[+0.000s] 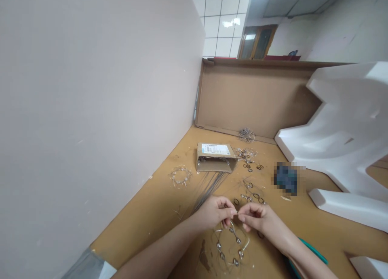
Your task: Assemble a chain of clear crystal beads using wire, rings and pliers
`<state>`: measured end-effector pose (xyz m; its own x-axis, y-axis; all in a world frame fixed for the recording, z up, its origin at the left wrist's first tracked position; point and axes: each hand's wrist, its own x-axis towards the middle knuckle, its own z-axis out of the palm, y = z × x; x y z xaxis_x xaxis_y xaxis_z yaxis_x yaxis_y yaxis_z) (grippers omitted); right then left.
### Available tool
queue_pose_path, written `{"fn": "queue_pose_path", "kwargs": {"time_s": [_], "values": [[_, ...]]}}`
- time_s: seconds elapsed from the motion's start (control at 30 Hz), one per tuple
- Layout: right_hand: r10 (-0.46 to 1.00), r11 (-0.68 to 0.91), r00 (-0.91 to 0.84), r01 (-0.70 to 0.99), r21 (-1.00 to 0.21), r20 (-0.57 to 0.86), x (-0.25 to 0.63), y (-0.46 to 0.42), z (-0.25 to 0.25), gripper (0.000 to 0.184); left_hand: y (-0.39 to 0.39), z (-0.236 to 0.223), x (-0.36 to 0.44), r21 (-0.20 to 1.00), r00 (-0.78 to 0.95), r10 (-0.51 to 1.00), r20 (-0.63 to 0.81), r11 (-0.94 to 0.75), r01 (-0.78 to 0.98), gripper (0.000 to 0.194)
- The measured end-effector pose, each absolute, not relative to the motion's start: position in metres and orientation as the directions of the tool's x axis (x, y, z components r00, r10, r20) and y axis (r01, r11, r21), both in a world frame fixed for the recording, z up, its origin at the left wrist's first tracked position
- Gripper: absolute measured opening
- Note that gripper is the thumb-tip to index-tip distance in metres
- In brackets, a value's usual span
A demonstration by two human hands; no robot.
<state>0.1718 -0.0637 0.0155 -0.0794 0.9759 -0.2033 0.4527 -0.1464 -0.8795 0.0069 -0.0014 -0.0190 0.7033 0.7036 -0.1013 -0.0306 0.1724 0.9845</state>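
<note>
My left hand point(216, 211) and my right hand point(257, 217) meet fingertip to fingertip over the brown tabletop point(157, 214), both pinched on a thin wire ring strung with small clear beads point(232, 248) that hangs in a loop below them. Loose dark rings and bead pieces point(251, 196) lie just beyond my fingers. A bundle of thin straight wires point(209, 188) fans out from a small cardboard box point(216, 157) toward my left hand.
A finished beaded ring point(181, 176) lies at the left near a tall white panel point(91, 109). More rings and beads point(246, 154) sit behind the box. A cardboard wall point(257, 97) closes the back; white foam blocks point(342, 133) stand on the right.
</note>
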Motion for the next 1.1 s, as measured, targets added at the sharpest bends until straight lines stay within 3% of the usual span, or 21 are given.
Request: {"fn": "queue_pose_path", "kwargs": {"time_s": [0.4,1.1], "values": [[0.975,-0.159,-0.088,0.355,-0.921,-0.202,0.174,-0.062,0.011,0.027,-0.005,-0.019,0.01,0.991,0.669,0.739,-0.08,0.133,-0.03,0.035],[0.986,-0.035,-0.114,0.56,-0.828,-0.118,0.175,-0.063,0.006,0.019,-0.005,-0.013,0.005,0.981,0.643,0.742,-0.187,0.111,0.157,0.028]]}}
